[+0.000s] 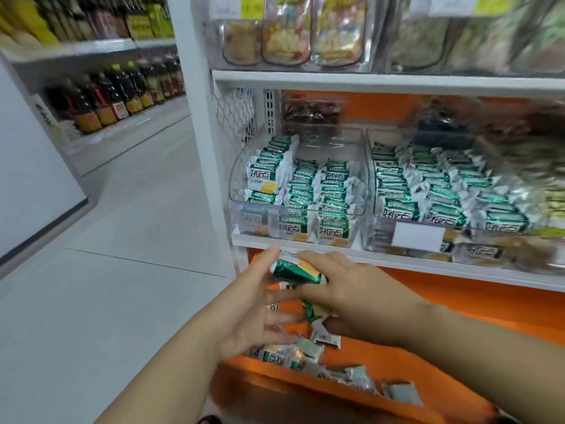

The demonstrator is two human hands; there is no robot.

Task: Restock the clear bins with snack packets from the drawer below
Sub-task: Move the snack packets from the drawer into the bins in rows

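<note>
Beneath the white shelf, centre frame, our right hand clutches cracker packets over the orange drawer, left hand splayed alongside; the loose bundle could spill short of the clear bin.

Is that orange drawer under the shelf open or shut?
Open. The orange drawer is pulled out below the white shelf, and loose snack packets lie exposed inside it.
</note>
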